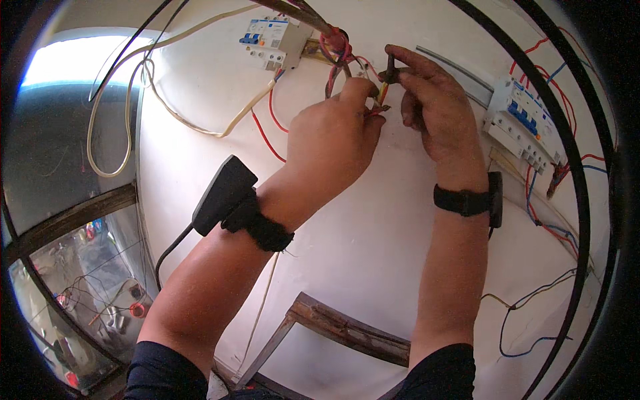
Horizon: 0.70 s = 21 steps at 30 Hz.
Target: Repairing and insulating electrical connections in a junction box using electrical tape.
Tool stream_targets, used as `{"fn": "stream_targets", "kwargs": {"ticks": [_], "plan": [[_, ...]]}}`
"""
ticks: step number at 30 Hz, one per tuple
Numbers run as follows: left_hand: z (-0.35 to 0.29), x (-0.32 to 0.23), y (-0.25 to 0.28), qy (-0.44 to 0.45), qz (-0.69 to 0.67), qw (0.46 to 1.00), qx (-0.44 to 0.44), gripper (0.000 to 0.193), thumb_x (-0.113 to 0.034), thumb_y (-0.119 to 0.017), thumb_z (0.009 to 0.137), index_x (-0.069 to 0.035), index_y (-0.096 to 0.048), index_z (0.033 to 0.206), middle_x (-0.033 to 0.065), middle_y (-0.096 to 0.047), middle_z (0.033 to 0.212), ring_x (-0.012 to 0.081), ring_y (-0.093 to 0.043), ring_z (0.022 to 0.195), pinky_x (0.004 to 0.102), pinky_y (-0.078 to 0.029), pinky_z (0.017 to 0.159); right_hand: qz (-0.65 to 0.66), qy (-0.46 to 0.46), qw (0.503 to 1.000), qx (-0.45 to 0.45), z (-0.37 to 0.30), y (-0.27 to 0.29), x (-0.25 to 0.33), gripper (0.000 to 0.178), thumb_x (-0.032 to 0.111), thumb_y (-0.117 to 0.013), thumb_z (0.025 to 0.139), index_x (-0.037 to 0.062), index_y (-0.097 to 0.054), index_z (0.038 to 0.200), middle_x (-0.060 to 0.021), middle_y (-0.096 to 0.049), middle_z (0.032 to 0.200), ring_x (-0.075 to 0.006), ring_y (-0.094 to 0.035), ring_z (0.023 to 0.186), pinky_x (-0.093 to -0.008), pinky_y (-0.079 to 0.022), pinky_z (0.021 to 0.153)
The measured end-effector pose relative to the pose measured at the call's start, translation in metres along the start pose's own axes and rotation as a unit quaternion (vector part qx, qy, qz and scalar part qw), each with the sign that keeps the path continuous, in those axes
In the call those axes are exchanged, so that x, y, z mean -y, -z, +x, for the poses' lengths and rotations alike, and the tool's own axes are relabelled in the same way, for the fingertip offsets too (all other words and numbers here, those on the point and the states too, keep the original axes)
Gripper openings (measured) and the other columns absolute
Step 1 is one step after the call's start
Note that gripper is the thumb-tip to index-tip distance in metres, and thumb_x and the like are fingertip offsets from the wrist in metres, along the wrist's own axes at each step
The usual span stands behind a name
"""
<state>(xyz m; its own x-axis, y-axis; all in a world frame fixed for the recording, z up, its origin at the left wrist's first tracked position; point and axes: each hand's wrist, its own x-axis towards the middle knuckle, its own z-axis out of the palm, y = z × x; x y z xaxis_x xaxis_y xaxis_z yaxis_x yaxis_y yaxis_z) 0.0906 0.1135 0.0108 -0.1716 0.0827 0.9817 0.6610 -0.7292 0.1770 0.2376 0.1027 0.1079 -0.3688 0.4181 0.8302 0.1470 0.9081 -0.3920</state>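
Two hands raised at a white wall (pixel 373 240), left hand (pixel 333 143) pinching red wire ends (pixel 375 110), right hand (pixel 433 110) gripping a dark-handled tool (pixel 390 70) (tip hidden), breaker (pixel 273 41) above.

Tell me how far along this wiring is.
Done: two breaker units, upper and right, hang on the wall. In hand: left hand pinches the red wire bundle; right hand works a dark tool there. Left: loose wires dangle unconnected.

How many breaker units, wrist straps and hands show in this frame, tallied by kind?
Breaker units on the wall: 2, upper one, right one
Black wrist straps: 2, left strap, right strap
Hands: 2, left hand, right hand
Total: 6
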Motion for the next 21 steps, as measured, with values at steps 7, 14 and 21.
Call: {"fn": "stream_targets", "kwargs": {"ticks": [7,14,21], "plan": [[-0.001,0.017,-0.010,-0.051,-0.057,0.997,-0.014,0.034,-0.014,-0.071,0.089,-0.005,-0.052,0.116,0.0152,-0.073,0.081,0.0385,-0.071,0.074,0.0488,-0.055,0.064,-0.003,-0.020,0.999,0.032,0.002,0.005,-0.002,0.037,0.015,-0.066,0.099,0.0099,-0.066,0.136,0.0024,-0.068,0.097,-0.0040,-0.048,0.056,-0.0198,-0.035,0.047],[-0.005,0.013,-0.005,-0.032,-0.044,0.998,-0.028,0.034,-0.017,-0.073,0.089,-0.005,-0.054,0.115,0.0152,-0.073,0.082,0.0385,-0.071,0.075,0.0494,-0.055,0.065,-0.027,-0.024,0.998,0.043,0.005,0.008,-0.005,0.038,0.022,-0.071,0.098,0.0065,-0.066,0.133,0.0021,-0.068,0.098,-0.0049,-0.049,0.057,-0.0196,-0.036,0.049],[-0.004,0.009,0.003,-0.005,0.001,1.000,0.023,0.018,-0.021,-0.071,0.089,-0.005,-0.066,0.094,0.0148,-0.070,0.088,0.0379,-0.068,0.081,0.0491,-0.054,0.069,-0.124,-0.022,0.991,0.051,0.008,0.000,-0.003,0.028,0.028,-0.071,0.097,0.0043,-0.069,0.112,0.0026,-0.063,0.086,-0.0063,-0.051,0.060,-0.0220,-0.040,0.052]]}}
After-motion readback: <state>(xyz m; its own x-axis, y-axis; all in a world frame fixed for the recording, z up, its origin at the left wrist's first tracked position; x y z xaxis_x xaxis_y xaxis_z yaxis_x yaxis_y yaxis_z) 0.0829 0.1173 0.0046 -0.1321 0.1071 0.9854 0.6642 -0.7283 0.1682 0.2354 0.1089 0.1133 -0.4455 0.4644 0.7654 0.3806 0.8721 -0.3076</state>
